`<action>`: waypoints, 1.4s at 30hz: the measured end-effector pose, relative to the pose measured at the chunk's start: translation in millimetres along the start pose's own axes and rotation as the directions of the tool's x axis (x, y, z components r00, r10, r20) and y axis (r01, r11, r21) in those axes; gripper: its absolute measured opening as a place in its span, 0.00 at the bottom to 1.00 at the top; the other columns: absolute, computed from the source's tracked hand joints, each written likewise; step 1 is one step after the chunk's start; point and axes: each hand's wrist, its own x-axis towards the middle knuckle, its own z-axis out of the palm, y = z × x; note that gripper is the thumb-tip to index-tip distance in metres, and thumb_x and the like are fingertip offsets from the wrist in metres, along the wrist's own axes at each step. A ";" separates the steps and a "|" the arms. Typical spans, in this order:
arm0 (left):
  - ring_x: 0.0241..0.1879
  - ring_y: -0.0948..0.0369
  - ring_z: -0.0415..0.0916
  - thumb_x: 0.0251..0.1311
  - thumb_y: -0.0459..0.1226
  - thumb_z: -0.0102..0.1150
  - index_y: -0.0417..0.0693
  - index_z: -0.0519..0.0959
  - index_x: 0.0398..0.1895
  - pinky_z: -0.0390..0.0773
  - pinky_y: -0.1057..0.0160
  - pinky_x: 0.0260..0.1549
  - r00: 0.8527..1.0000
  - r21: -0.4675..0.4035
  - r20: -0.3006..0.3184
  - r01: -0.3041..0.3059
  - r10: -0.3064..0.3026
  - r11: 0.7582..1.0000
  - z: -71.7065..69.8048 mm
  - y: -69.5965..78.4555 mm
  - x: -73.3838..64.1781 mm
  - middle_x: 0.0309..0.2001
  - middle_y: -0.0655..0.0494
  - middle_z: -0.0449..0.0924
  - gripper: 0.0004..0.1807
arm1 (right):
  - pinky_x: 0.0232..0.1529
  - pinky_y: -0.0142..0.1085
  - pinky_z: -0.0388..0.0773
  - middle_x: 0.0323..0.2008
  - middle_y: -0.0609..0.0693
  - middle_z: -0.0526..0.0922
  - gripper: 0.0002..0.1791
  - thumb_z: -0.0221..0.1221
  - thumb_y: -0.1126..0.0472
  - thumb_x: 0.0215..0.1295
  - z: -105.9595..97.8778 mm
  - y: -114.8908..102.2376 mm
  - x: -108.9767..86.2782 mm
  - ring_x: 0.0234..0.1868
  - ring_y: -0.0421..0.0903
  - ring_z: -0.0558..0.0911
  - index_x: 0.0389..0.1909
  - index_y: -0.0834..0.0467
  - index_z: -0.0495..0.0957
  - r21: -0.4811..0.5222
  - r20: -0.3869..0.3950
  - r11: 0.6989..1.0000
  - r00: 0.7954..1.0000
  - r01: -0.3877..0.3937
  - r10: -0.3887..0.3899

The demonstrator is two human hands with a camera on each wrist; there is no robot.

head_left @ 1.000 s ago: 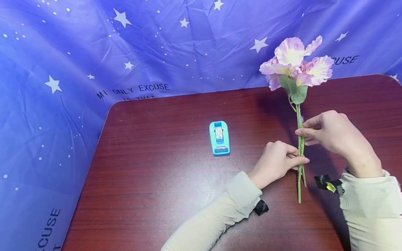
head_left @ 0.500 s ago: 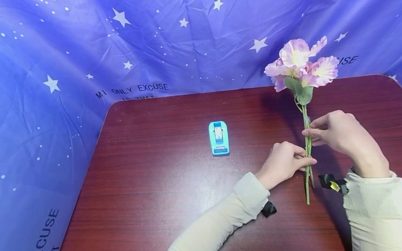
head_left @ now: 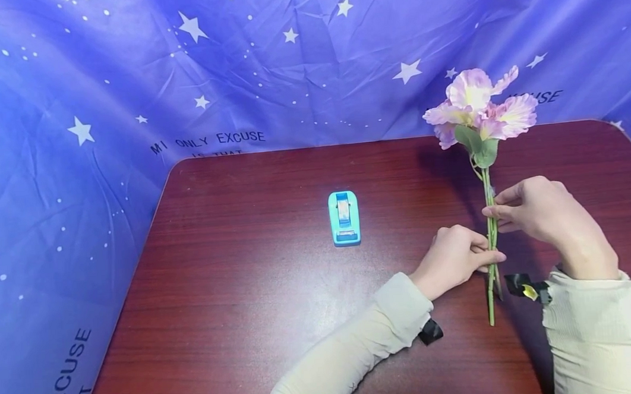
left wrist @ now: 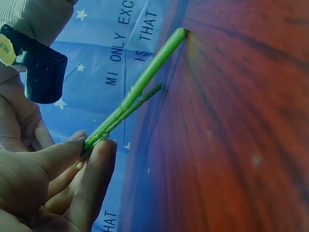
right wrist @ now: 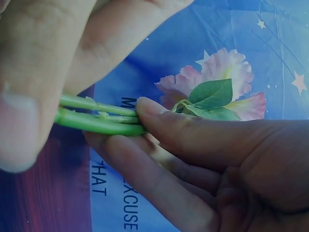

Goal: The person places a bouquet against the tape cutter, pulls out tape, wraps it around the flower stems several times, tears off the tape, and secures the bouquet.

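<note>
Pink-and-white artificial flowers [head_left: 470, 90] with green leaves stand upright as a bunch over the right side of the table. My left hand [head_left: 452, 258] pinches their green stems [head_left: 491, 298] low down, between thumb and fingers. Higher up, my right hand [head_left: 546, 211] pinches the same stems, just under a small clear, shiny patch that looks like tape. In the left wrist view, two stem ends [left wrist: 159, 60] of unequal length stick out past the left hand. The right wrist view has several stems [right wrist: 104, 118] running between both hands, side by side.
A light-blue tape dispenser [head_left: 344, 218] lies on the dark red wooden table [head_left: 233, 255], left of the hands. Behind and to the left hangs a blue cloth [head_left: 298, 67] with white stars and lettering. A small black device [left wrist: 43, 65] is worn on the right wrist.
Both hands have shifted a little to the right together, and slightly down in the head view, carrying the flowers along. Their grips look the same. The tape dispenser stays in place.
</note>
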 end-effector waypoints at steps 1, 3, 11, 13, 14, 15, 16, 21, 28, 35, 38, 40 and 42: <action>0.19 0.89 0.69 0.60 0.52 0.64 0.65 0.87 0.26 0.63 0.83 0.23 1.000 0.003 0.000 0.000 0.000 1.000 0.8 0.6 0.3 0.20 0.77 0.83 0.08 | 0.47 0.66 0.68 0.24 0.56 0.88 0.23 0.62 0.53 0.67 -0.3 1.0 0.0 0.41 0.69 0.85 0.48 0.72 0.81 -0.003 -0.002 1.000 1.000 -0.001 0.001; 0.19 0.89 0.70 0.59 0.52 0.65 0.65 0.88 0.27 0.63 0.84 0.24 1.000 0.011 -0.003 0.003 -0.003 1.000 2.2 1.8 1.0 0.20 0.78 0.83 0.08 | 0.47 0.66 0.67 0.24 0.56 0.88 0.24 0.63 0.53 0.67 -0.8 2.7 0.2 0.41 0.68 0.85 0.49 0.72 0.81 -0.001 0.000 1.000 1.000 -0.011 0.011; 0.20 0.88 0.71 0.59 0.53 0.65 0.67 0.88 0.26 0.62 0.83 0.24 0.999 0.013 -0.012 0.030 -0.030 0.999 6.9 4.8 3.1 0.19 0.78 0.83 0.08 | 0.45 0.65 0.69 0.24 0.57 0.88 0.21 0.62 0.55 0.67 -0.2 7.1 2.4 0.37 0.66 0.86 0.46 0.71 0.82 -0.013 0.024 1.000 1.000 -0.014 0.015; 0.20 0.88 0.71 0.59 0.53 0.65 0.67 0.87 0.26 0.62 0.83 0.23 0.999 0.019 -0.011 0.038 -0.037 0.999 7.9 4.9 4.0 0.19 0.78 0.82 0.08 | 0.45 0.65 0.70 0.24 0.57 0.88 0.21 0.63 0.55 0.66 0.2 7.7 3.0 0.38 0.67 0.86 0.45 0.72 0.82 -0.018 0.026 1.000 1.000 -0.009 0.009; 0.20 0.88 0.71 0.59 0.53 0.65 0.67 0.87 0.26 0.62 0.83 0.23 0.999 0.020 -0.011 0.041 -0.041 0.999 8.5 4.8 4.4 0.19 0.78 0.82 0.09 | 0.45 0.65 0.70 0.24 0.57 0.88 0.21 0.63 0.55 0.66 0.5 8.0 3.4 0.38 0.67 0.86 0.45 0.72 0.82 -0.019 0.029 1.000 1.000 -0.009 0.009; 0.19 0.88 0.71 0.59 0.53 0.65 0.67 0.87 0.25 0.62 0.82 0.23 0.999 0.018 -0.007 0.048 -0.048 0.999 8.9 5.1 4.8 0.19 0.78 0.82 0.09 | 0.45 0.64 0.71 0.24 0.57 0.88 0.21 0.63 0.55 0.66 0.7 8.3 3.8 0.38 0.68 0.85 0.45 0.72 0.82 -0.022 0.031 1.000 0.999 -0.008 0.008; 0.19 0.88 0.70 0.59 0.53 0.64 0.67 0.87 0.25 0.62 0.82 0.23 0.999 0.014 -0.003 0.052 -0.052 0.999 9.5 5.1 5.2 0.18 0.78 0.82 0.09 | 0.44 0.64 0.71 0.24 0.57 0.88 0.20 0.63 0.55 0.66 0.8 8.5 4.1 0.39 0.68 0.85 0.45 0.72 0.82 -0.024 0.033 1.000 0.999 -0.007 0.008; 0.17 0.88 0.70 0.59 0.53 0.65 0.66 0.88 0.26 0.62 0.82 0.22 0.997 -0.014 0.010 0.082 -0.082 0.997 12.6 6.3 6.3 0.18 0.77 0.82 0.09 | 0.46 0.65 0.69 0.26 0.58 0.88 0.21 0.62 0.55 0.67 2.0 10.1 5.3 0.35 0.62 0.88 0.45 0.72 0.82 0.002 0.051 0.999 0.998 -0.035 0.035; 0.17 0.86 0.72 0.58 0.52 0.66 0.64 0.88 0.27 0.63 0.81 0.21 0.990 -0.066 0.028 0.138 -0.137 0.988 16.5 9.4 6.4 0.17 0.74 0.83 0.09 | 0.50 0.68 0.66 0.26 0.59 0.88 0.21 0.62 0.57 0.66 4.2 15.3 7.5 0.32 0.58 0.89 0.45 0.74 0.81 0.022 0.069 0.999 0.997 -0.036 0.035; 0.16 0.85 0.73 0.57 0.51 0.67 0.63 0.88 0.25 0.65 0.77 0.16 0.978 -0.130 0.052 0.208 -0.203 0.969 17.5 10.1 6.2 0.17 0.72 0.83 0.08 | 0.53 0.69 0.63 0.30 0.62 0.88 0.20 0.62 0.58 0.67 6.8 18.1 11.4 0.30 0.54 0.89 0.46 0.74 0.81 0.058 0.112 0.996 0.992 -0.065 0.059; 0.16 0.84 0.73 0.57 0.51 0.67 0.62 0.88 0.26 0.65 0.77 0.15 0.975 -0.153 0.063 0.222 -0.215 0.963 17.9 9.1 6.3 0.17 0.71 0.83 0.08 | 0.54 0.69 0.64 0.30 0.63 0.88 0.20 0.62 0.59 0.67 7.9 19.2 13.3 0.30 0.54 0.89 0.46 0.75 0.80 0.062 0.120 0.996 0.991 -0.066 0.058; 0.15 0.84 0.73 0.57 0.51 0.67 0.61 0.88 0.25 0.64 0.77 0.15 0.973 -0.165 0.070 0.229 -0.220 0.959 18.3 8.6 6.3 0.17 0.71 0.83 0.09 | 0.55 0.69 0.63 0.30 0.63 0.87 0.21 0.62 0.59 0.67 8.3 19.5 14.3 0.30 0.54 0.89 0.47 0.76 0.79 0.069 0.126 0.995 0.990 -0.070 0.061; 0.15 0.84 0.73 0.57 0.50 0.67 0.61 0.88 0.24 0.63 0.76 0.14 0.972 -0.169 0.073 0.234 -0.224 0.957 18.9 8.4 6.5 0.16 0.71 0.83 0.09 | 0.56 0.70 0.61 0.31 0.63 0.88 0.22 0.62 0.59 0.67 8.8 19.8 15.3 0.30 0.53 0.89 0.48 0.77 0.78 0.078 0.135 0.994 0.988 -0.080 0.069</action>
